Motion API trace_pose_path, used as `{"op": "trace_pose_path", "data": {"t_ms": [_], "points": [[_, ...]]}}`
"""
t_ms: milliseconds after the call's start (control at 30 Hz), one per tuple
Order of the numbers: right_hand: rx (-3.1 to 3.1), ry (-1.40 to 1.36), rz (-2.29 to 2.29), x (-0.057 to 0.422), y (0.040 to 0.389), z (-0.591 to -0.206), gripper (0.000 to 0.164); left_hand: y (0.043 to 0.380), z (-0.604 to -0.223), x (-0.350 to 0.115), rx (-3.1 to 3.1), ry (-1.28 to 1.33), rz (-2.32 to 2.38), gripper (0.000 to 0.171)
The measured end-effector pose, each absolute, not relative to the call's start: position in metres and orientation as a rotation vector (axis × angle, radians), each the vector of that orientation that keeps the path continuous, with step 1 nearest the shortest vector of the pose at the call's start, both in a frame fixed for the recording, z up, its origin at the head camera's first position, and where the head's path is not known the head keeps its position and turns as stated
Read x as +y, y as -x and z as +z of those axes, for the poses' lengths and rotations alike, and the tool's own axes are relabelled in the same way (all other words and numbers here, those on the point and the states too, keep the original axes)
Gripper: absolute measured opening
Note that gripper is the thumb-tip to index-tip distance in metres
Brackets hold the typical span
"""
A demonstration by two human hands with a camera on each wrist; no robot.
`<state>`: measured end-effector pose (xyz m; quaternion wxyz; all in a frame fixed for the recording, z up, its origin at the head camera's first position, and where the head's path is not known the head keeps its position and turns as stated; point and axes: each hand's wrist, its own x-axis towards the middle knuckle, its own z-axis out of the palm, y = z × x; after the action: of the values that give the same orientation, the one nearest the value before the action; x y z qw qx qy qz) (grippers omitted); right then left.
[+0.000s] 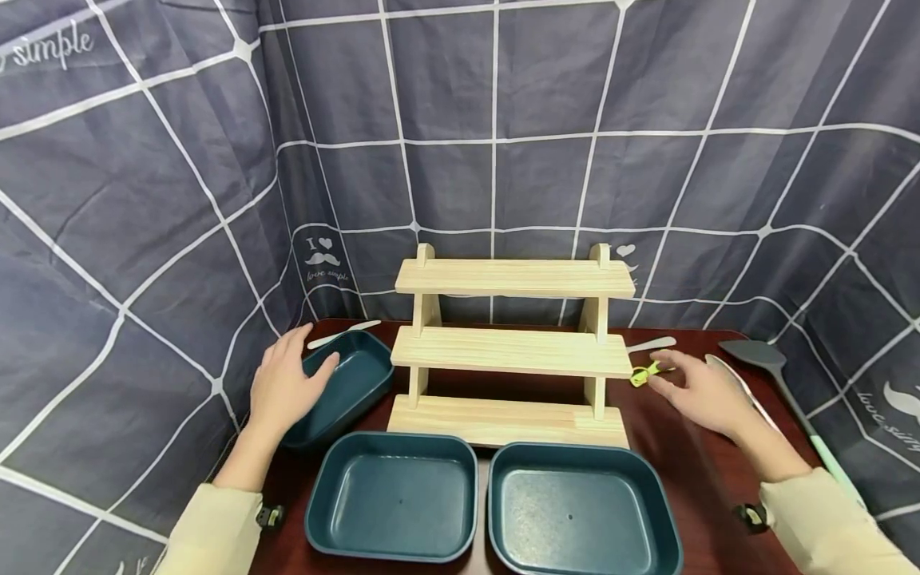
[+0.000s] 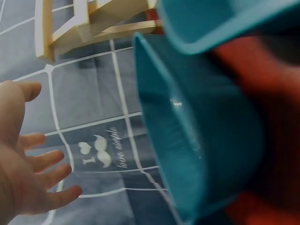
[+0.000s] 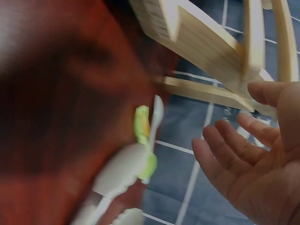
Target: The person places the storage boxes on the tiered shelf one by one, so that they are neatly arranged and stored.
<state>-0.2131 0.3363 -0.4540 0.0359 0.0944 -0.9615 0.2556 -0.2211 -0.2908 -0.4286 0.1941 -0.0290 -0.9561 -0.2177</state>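
My left hand (image 1: 286,385) hovers with spread fingers over a tilted dark teal bin (image 1: 352,375) at the left. The left wrist view shows a gap between this hand and the bin, and nothing in its fingers. On the right, my right hand (image 1: 700,391) is held above the dark red table, its fingers loosely bent. Nearest to it lies a small yellow-green item (image 1: 642,375), whose kind I cannot tell. In the right wrist view that hand holds nothing and stays apart from the item. A pale utensil (image 1: 740,379) lies partly hidden under the right hand.
A three-tier wooden shelf (image 1: 510,351) stands at the middle. Two teal bins, one left (image 1: 398,499) and one right (image 1: 578,511), sit before it. White-handled utensils lie behind left (image 1: 343,334) and right (image 1: 652,344). A grey turner (image 1: 755,352) lies by the right curtain.
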Motion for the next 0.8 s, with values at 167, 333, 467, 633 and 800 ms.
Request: {"op": "trace_pose_path", "data": {"t_ms": [167, 333, 467, 633, 800], "points": [[-2.992, -0.269, 1.162, 0.332, 0.205, -0.481, 0.055, 0.204, -0.449, -0.296, -2.638, 0.042, -0.656, 0.067], [-2.979, -0.197, 1.702, 0.325, 0.199, -0.499, 0.059, 0.188, -0.463, -0.302, -2.587, -0.030, -0.701, 0.060], [-2.934, -0.150, 1.996, 0.322, 0.198, -0.507, 0.061, 0.179, -0.473, -0.308, -2.537, -0.081, -0.753, 0.056], [-2.922, -0.130, 2.161, 0.320, 0.199, -0.513, 0.065, 0.166, -0.484, -0.310, -2.535, -0.136, -0.795, 0.055], [-2.926, -0.155, 2.201, 0.317, 0.201, -0.518, 0.070, 0.154, -0.494, -0.307, -2.512, -0.242, -0.870, 0.056]]}}
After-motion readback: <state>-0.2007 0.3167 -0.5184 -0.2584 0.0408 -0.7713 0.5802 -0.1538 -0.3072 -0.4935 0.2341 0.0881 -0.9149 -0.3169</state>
